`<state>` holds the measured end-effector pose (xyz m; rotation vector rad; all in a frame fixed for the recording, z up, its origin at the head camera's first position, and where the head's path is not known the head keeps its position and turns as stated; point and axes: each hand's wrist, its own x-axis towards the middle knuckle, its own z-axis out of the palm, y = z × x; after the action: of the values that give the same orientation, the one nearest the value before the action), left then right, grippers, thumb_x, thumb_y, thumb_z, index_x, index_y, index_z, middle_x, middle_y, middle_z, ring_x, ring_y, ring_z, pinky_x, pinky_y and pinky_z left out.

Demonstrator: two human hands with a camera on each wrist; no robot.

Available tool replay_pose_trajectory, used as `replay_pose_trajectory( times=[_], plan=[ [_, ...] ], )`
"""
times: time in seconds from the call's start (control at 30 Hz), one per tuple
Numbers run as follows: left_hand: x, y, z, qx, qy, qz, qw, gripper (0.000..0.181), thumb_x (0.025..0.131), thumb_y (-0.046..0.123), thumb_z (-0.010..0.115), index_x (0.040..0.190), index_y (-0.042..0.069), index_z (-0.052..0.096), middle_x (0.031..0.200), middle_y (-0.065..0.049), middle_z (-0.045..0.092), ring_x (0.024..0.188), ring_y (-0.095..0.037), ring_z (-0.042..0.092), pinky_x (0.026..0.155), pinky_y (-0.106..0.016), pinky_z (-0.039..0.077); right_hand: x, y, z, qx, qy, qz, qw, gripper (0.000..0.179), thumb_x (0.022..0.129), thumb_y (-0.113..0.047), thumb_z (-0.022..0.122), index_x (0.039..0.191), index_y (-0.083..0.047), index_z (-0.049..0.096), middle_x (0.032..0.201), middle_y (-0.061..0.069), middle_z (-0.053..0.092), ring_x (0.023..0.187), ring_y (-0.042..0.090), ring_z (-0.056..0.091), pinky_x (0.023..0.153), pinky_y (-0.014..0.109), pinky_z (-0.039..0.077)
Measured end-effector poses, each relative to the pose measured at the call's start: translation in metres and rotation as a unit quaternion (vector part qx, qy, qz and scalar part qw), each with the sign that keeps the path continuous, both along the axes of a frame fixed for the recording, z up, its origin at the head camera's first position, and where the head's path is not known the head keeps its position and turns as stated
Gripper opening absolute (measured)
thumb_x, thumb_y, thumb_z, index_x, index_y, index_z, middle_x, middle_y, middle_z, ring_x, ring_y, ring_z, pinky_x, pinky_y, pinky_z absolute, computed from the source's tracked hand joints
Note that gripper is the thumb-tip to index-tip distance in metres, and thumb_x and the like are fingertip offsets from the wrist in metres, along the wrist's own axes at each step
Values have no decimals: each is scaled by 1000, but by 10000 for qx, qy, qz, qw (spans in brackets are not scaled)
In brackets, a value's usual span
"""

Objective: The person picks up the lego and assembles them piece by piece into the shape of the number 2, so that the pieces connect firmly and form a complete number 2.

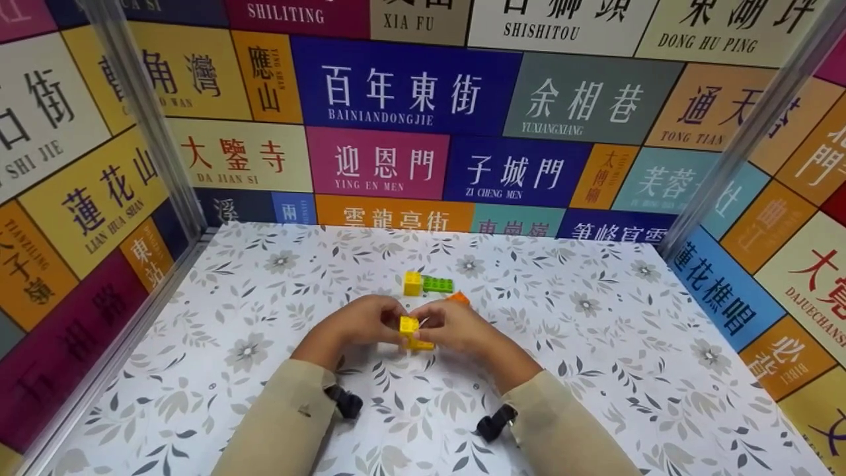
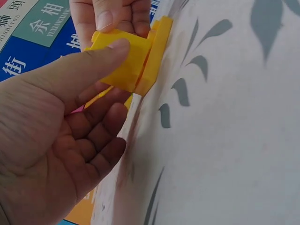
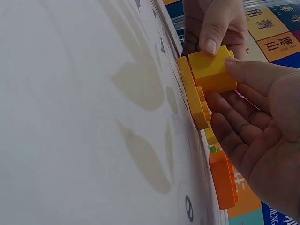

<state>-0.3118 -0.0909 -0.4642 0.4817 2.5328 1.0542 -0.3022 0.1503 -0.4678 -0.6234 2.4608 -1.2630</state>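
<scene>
Both hands meet over the middle of the table around a yellow toy building brick. My left hand pinches it, with its thumb across one face in the left wrist view. From the other side, my right hand grips the same brick, its thumb at the corner. Under the brick lies a flatter, longer yellow brick, close on the tabletop, with studs showing past the upper brick. A thin dark seam runs between the two in the right wrist view.
Beyond the hands, another yellow brick stands beside a green studded brick. An orange brick lies near my right hand. The tabletop has a leaf pattern, and sign-covered panels enclose its back and sides.
</scene>
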Motion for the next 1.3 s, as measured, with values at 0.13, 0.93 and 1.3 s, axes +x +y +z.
replay_pose_trajectory(
  times=[0.13,0.93,1.3],
  plan=[
    [-2,-1,0,206,-138,66,9997,26,85,30,93,104,26,75,103,5,75,98,-19,65,98,-40,54,-1,0,-1,-16,15,-27,10000,31,96,-25,82,126,-17,77,114,1,80,100,14,74,88,28,60],
    [-1,1,-3,209,-41,114,9997,24,85,20,93,99,23,74,100,5,76,96,-16,68,99,-39,57,-4,2,0,10,7,38,10000,34,94,-28,84,126,-17,78,113,2,81,102,15,75,88,29,61],
    [-2,2,-4,155,-13,-19,9999,28,84,27,93,102,23,71,100,3,73,92,-18,64,89,-35,53,-16,26,7,-457,72,-644,9968,44,97,-20,80,138,-5,69,134,13,75,118,24,73,102,38,60]
  ],
)
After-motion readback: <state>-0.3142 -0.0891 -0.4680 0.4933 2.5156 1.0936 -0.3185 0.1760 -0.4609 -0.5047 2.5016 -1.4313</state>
